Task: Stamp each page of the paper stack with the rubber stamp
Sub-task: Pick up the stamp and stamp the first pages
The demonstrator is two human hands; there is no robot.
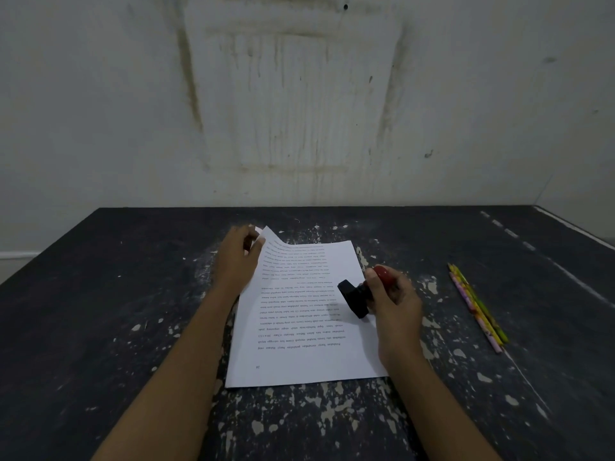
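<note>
Rubber stamp (354, 299) in curled right hand (396, 304); corner of top page (293, 327) seemingly pinched in left hand (238, 257).

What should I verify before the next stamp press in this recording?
1. Grip of right hand on red-handled black rubber stamp: ok.
2. Stamp face level with the page: not ok, tilted.
3. Flatness of white printed top sheet: not ok, left hand lifts its far corner.
4. Ink on stamp face: cannot tell.
5. Clearance of coloured pencils from the paper on the dark table: ok, apart.
</note>
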